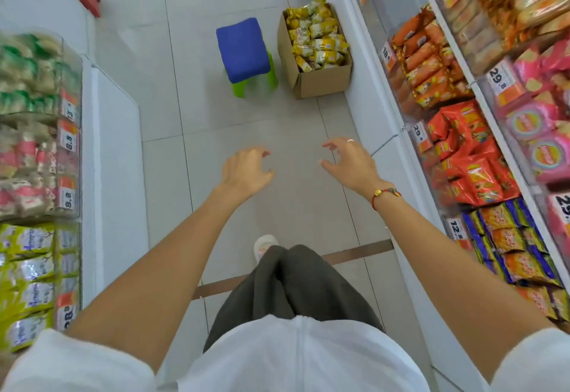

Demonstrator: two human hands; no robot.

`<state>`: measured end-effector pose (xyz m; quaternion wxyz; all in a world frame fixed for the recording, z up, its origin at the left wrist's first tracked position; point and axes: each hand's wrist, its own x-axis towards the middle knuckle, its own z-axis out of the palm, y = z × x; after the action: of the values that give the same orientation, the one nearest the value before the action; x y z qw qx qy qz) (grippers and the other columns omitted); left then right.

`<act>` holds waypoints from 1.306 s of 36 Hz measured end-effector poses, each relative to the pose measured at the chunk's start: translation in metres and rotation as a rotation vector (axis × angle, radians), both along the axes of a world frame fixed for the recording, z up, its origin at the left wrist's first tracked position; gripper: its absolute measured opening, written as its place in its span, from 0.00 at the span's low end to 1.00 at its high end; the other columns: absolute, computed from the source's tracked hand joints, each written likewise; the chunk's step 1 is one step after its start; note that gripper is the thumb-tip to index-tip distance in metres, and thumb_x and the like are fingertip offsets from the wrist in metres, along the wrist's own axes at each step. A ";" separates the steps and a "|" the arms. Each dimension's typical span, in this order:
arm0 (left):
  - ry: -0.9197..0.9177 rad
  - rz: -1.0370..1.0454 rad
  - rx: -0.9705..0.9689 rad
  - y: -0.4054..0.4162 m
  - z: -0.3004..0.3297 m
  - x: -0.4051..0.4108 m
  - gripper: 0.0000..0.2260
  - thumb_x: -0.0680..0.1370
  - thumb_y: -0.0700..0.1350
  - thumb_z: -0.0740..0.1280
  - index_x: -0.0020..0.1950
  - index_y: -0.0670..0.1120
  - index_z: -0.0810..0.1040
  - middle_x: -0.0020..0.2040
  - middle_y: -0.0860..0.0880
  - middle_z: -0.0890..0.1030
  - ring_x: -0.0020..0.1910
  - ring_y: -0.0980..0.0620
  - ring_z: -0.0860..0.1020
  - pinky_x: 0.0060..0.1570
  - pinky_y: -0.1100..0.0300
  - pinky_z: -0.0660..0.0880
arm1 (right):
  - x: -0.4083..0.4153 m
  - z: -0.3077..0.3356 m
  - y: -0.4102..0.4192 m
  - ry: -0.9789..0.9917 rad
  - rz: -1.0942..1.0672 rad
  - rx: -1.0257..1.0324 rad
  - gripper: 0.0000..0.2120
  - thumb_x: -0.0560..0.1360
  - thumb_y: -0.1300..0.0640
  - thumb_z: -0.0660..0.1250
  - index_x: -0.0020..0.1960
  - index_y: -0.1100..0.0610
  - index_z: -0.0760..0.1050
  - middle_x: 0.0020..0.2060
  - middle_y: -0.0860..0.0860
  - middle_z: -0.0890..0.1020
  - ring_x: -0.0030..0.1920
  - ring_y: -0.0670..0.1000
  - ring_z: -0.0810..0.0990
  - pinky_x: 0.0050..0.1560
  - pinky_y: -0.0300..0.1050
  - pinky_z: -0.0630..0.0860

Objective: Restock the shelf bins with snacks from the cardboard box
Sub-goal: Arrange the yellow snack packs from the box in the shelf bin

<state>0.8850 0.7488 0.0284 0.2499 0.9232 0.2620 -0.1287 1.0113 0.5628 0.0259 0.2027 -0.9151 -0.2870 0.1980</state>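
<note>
On the aisle floor, box (pixel 314 52) of yellow snacks (pixel 317 38) beside blue stool (pixel 243 49); left hand (pixel 245 171) and right hand (pixel 348 160) apart, empty, fingers loosely curled, well short of box.

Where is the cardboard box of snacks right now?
In the head view the cardboard box sits on the floor up the aisle, against the right-hand shelf unit, with the blue-topped stool just to its left.

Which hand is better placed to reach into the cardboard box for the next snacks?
Probably the right hand: the cardboard box stands ahead beside the right-side shelf, on its side. The left hand lines up with the blue stool. Both are empty.
</note>
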 end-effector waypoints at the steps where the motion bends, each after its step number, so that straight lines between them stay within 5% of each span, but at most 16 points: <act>1: 0.005 -0.007 0.001 0.012 -0.001 0.013 0.20 0.75 0.49 0.66 0.68 0.50 0.73 0.66 0.51 0.76 0.64 0.47 0.74 0.58 0.53 0.73 | 0.013 -0.001 0.011 0.005 -0.013 0.010 0.18 0.76 0.50 0.67 0.65 0.54 0.73 0.59 0.51 0.77 0.58 0.51 0.76 0.46 0.43 0.72; 31: 0.005 0.033 -0.025 0.297 -0.010 0.397 0.17 0.77 0.48 0.65 0.66 0.49 0.75 0.64 0.51 0.76 0.62 0.48 0.74 0.55 0.54 0.71 | 0.389 -0.026 0.271 0.069 0.024 -0.071 0.20 0.76 0.53 0.67 0.67 0.55 0.71 0.58 0.53 0.77 0.57 0.53 0.76 0.49 0.48 0.75; 47: 0.072 -0.221 -0.098 0.384 -0.038 0.616 0.17 0.77 0.47 0.63 0.67 0.49 0.74 0.64 0.51 0.77 0.61 0.49 0.75 0.53 0.51 0.75 | 0.552 -0.045 0.339 0.192 -0.349 -0.044 0.17 0.77 0.55 0.65 0.66 0.54 0.73 0.59 0.53 0.79 0.59 0.54 0.76 0.49 0.45 0.72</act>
<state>1.5012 1.1329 -0.0094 0.2695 0.9279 0.1607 -0.2013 1.5630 0.9020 -0.0192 0.2403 -0.9320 -0.0987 0.2526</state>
